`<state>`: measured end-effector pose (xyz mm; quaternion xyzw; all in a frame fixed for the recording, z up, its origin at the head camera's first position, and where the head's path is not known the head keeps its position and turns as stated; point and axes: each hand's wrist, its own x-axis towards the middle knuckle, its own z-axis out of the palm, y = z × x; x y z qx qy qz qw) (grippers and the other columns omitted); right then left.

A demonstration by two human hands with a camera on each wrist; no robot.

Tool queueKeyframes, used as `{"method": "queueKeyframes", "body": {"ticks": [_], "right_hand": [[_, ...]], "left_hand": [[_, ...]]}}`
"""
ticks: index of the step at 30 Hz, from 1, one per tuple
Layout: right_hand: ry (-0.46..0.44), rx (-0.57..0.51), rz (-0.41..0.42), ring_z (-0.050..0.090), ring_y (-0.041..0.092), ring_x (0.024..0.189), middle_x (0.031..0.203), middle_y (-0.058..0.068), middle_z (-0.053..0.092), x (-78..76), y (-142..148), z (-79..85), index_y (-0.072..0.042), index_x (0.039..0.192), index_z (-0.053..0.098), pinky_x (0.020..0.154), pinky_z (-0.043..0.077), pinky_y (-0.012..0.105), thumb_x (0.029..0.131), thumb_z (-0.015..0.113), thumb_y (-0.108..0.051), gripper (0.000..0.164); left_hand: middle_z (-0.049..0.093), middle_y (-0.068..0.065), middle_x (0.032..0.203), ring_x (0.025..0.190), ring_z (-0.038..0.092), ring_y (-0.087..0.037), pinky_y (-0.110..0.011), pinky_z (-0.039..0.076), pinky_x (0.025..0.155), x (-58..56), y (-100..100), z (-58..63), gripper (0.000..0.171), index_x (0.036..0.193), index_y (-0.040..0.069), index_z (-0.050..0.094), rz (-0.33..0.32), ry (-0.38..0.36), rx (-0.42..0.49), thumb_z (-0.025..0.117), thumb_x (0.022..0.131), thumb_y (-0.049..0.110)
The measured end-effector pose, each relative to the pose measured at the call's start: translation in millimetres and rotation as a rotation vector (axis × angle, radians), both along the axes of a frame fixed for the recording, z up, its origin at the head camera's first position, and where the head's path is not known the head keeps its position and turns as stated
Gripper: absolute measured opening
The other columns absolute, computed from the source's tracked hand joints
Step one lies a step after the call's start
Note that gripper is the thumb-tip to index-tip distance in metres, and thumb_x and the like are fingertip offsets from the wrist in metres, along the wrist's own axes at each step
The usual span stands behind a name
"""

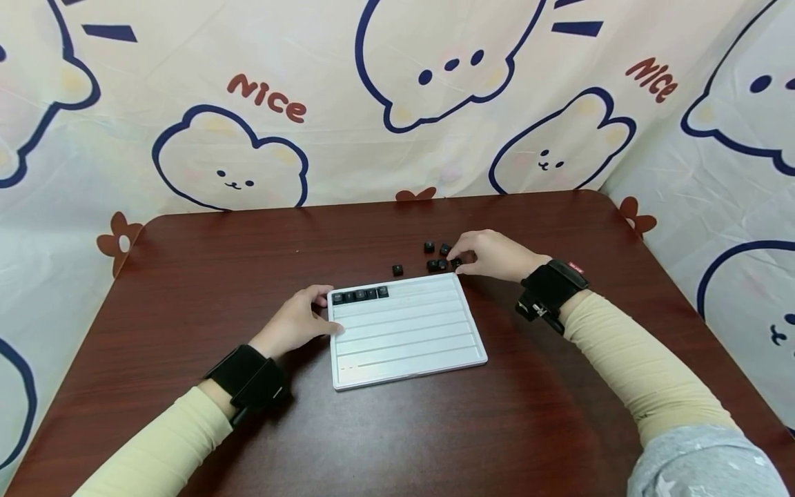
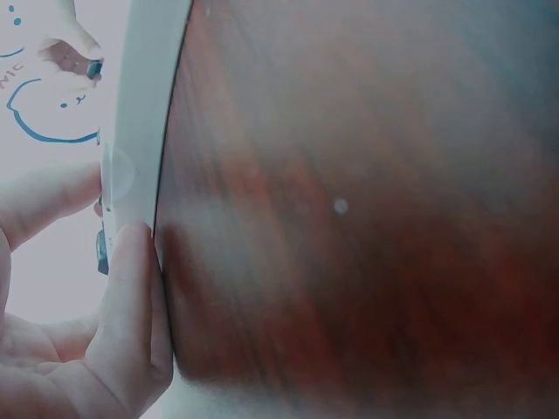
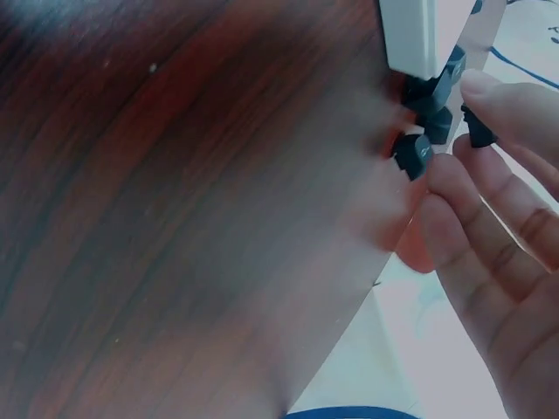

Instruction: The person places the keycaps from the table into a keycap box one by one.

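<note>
Okay, right hand [image 1: 493, 255] is at the far right corner of the white board [image 1: 397, 345], thumb and fingers pinching one black keycap [image 3: 478, 131], clearest from the right wrist. Left hand [image 1: 297, 323] grips the board at its upper left corner: thumb along the left rim, forefinger at the corner, fingers grasping it. Board lies flat on the brown bench [image 1: 385, 442], slightly angled, with raised lines running across its face. Five keycaps in a row [image 1: 360, 295] sit in the top strip, at its left end; strips below show none. Loose keycaps [image 1: 437, 265] lie on the bench just beyond the board's far edge, clustered by the right fingers; a single keycap [image 1: 397, 270] sits apart, left of that cluster. Legends too small to read in the head view. Both wrists wear black bands [image 1: 553, 290], beige sleeves [image 1: 640, 359] below; grey cloth shows at the right arm. Pale curtain [image 1: 348, 159] with blue animal outlines, brown flowers and "Nice" lettering stands behind the bench.
</note>
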<state>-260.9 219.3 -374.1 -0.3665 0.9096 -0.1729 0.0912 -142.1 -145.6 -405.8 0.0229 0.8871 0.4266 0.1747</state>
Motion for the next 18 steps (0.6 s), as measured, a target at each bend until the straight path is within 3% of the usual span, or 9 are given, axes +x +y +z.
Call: {"method": "queueKeyframes", "body": {"ticks": [8, 18], "right_hand": [[0.024, -0.017, 0.028, 0.055, 0.015, 0.080, 0.097, 0.002, 0.067, 4.6, -10.8, 3.0, -0.005, 0.113, 0.078, 0.073, 0.049, 0.032, 0.087, 0.082, -0.007, 0.026], [-0.002, -0.014, 0.044, 0.060, 0.014, 0.083, 0.104, 0.004, 0.068, 8.2, -22.4, 5.8, -0.006, 0.110, 0.079, 0.074, 0.052, 0.032, 0.086, 0.083, -0.007, 0.024]], "left_hand": [[0.054, -0.018, 0.128, 0.094, 0.053, -0.027, -0.034, 0.046, 0.073, 0.4, -0.6, 1.5, 0.077, 0.150, -0.002, 0.044, -0.004, 0.007, -0.006, 0.084, 0.086, 0.014], [0.054, -0.017, 0.126, 0.094, 0.053, -0.026, -0.033, 0.046, 0.073, 0.3, -0.4, 0.3, 0.076, 0.150, -0.002, 0.045, -0.008, 0.016, -0.003, 0.084, 0.086, 0.013]]}}
